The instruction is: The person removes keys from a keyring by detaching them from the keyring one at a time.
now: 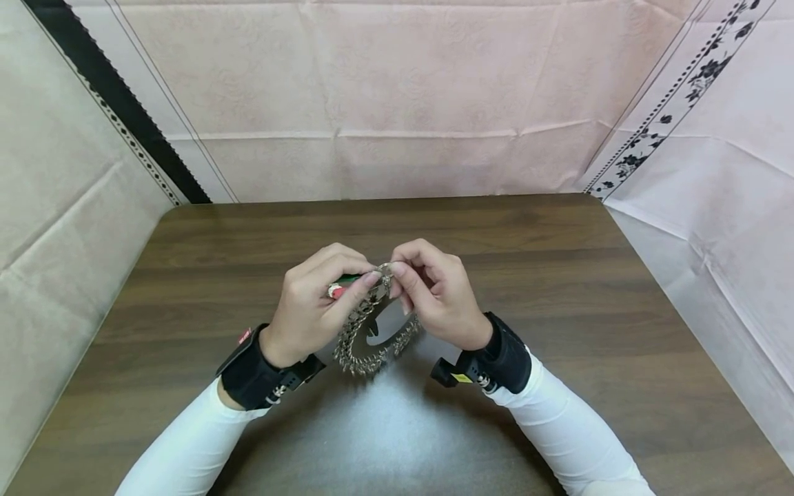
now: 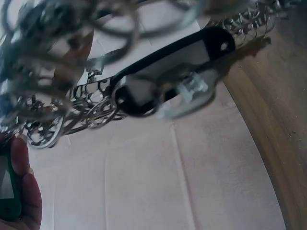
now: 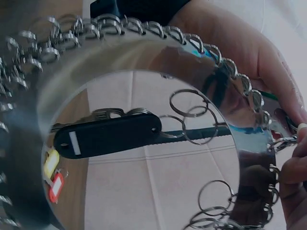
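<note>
Between both hands, a metal hoop [image 1: 356, 355] hangs upright, its edge lined with many small split rings. My left hand [image 1: 313, 303] pinches its upper part and holds a green key tag [image 2: 10, 191]. A red-and-white tag [image 1: 337, 291] shows beside that hand's thumb. My right hand [image 1: 443, 296] pinches the hoop's upper right edge with thumb and fingers. A black key tag [image 3: 110, 136] with keys and loose rings shows through the hoop in the right wrist view. Yellow [image 3: 51, 163] and red [image 3: 56, 187] tags show there too; what they hang from is hidden.
A brown wooden table [image 1: 217, 296] lies beneath the hands. Pale patterned cloth [image 1: 434, 103] stands behind it and along both sides. Black straps with small cameras [image 1: 509, 351] are worn on both wrists.
</note>
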`<action>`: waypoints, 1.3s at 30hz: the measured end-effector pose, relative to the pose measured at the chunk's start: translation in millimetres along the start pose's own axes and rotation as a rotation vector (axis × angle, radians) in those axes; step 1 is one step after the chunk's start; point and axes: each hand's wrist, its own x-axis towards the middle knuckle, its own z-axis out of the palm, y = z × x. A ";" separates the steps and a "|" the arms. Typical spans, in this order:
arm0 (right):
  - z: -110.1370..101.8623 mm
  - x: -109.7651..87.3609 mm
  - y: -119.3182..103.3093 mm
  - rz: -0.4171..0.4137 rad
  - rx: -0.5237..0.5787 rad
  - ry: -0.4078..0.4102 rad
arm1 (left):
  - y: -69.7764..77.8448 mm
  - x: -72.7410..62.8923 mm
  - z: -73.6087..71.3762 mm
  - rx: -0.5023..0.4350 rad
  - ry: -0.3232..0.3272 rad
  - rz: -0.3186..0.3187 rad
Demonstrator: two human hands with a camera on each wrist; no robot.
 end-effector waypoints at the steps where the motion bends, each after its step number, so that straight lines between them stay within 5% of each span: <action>1: 0.1 -0.1 0.1 -0.008 0.008 0.007 | 0.0 -0.2 0.8 -0.004 0.002 0.003; 11: -3.8 1.2 -1.5 -0.035 0.011 0.022 | -0.9 1.7 0.6 0.006 -0.033 0.021; 24: -10.0 3.9 -0.7 -0.014 -0.041 0.017 | -3.7 5.9 -10.8 0.059 -0.099 -0.058; 34: -7.9 4.0 3.6 0.040 -0.071 -0.010 | -3.5 10.2 -21.8 0.112 -0.012 -0.070; 39: -9.2 2.7 4.5 0.041 -0.091 -0.007 | -6.1 12.1 -26.7 0.150 -0.024 -0.110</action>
